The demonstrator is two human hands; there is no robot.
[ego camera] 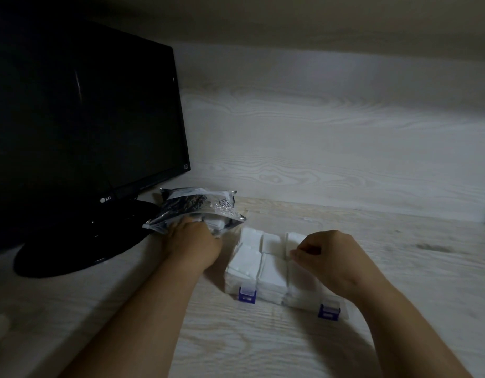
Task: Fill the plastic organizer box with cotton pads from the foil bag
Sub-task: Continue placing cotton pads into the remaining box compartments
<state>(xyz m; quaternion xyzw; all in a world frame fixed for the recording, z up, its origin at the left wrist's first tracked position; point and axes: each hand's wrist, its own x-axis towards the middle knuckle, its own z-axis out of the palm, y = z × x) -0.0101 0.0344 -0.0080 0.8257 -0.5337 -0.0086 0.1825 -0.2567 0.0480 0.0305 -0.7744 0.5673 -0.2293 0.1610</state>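
Down in front, the plastic organizer box [271,297] sits on the table [263,339], purple latches [247,294] closest. White cotton pads [271,271] fill it. The right hand [328,257] hangs over its right side with fingers curled; I cannot tell if it holds anything. The left hand [193,241] reaches into the foil bag [197,203], just left of the box, fingers hidden. Behind stands a black monitor [85,118].

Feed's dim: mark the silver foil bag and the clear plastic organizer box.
Silver foil bag [197,203], head view, printed top face.
Clear plastic organizer box [272,297], head view, front wall.
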